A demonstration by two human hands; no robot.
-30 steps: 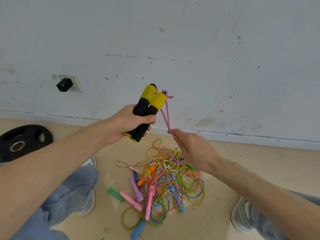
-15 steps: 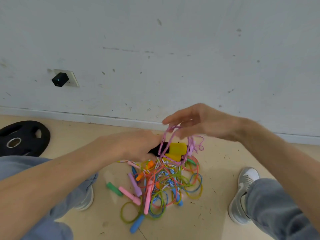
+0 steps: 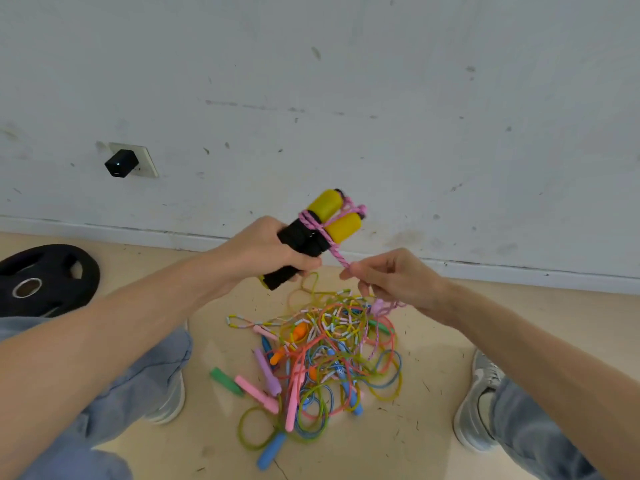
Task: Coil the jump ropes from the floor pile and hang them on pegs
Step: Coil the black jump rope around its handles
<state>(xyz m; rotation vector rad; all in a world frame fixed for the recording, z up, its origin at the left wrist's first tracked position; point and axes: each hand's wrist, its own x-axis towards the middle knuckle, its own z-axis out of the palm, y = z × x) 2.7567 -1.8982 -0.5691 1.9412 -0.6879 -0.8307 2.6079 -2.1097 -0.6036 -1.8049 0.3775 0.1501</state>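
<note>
My left hand (image 3: 263, 251) grips both handles (image 3: 322, 226), raised again above the floor pile (image 3: 322, 358) — a turn of pink rope (image 3: 335, 253) now circles them, absent a second ago. My right hand (image 3: 391, 278) pinches the rope taut just beside. Coiling has begun; I judge more wraps remain.

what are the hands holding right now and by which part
The left hand grips the two yellow-and-black foam jump rope handles by their black lower sections. The right hand pinches the pink braided cord just below where it wraps the handles.
</note>
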